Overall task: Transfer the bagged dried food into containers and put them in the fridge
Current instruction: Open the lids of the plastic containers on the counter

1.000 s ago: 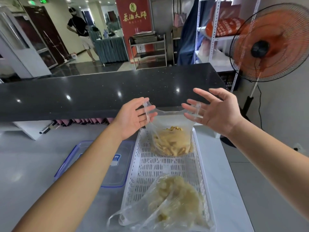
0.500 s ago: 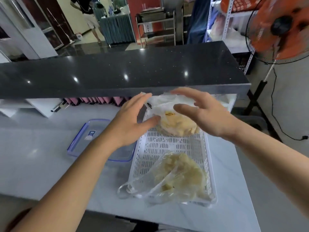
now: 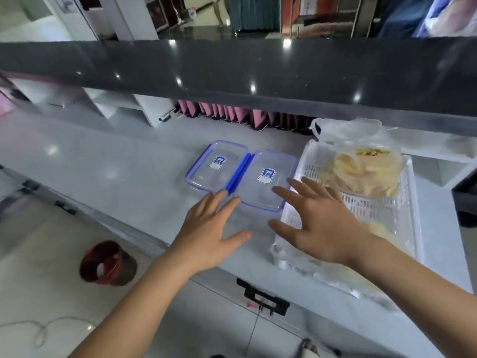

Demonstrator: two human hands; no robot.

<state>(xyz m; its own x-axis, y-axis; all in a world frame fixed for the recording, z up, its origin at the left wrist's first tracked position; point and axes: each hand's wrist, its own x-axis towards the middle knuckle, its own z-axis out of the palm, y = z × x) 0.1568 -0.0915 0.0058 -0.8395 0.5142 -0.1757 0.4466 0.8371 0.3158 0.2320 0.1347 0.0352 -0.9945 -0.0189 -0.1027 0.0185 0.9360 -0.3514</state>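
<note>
Two clear containers with blue clips lie side by side on the white counter, a left container [image 3: 215, 165] and a right container [image 3: 267, 179]. My left hand [image 3: 209, 231] hovers with spread fingers just before their near edges, holding nothing. My right hand [image 3: 317, 220] reaches with straight fingers over the right container's near corner and the left rim of a white slotted tray [image 3: 402, 215]. A clear bag of yellowish dried food [image 3: 361, 169] sits at the tray's far end. A second bag [image 3: 343, 277] lies at the near end, partly hidden by my right forearm.
A dark raised countertop [image 3: 232, 71] overhangs the back of the white counter [image 3: 116, 161]. Pink folders [image 3: 227, 113] stand beneath it. A red bin [image 3: 107, 263] sits on the floor at lower left. A black latch [image 3: 263, 297] hangs on the counter's front.
Both hands let go of the far bag and moved left and down toward the containers. The view swung left, bringing both containers into sight.
</note>
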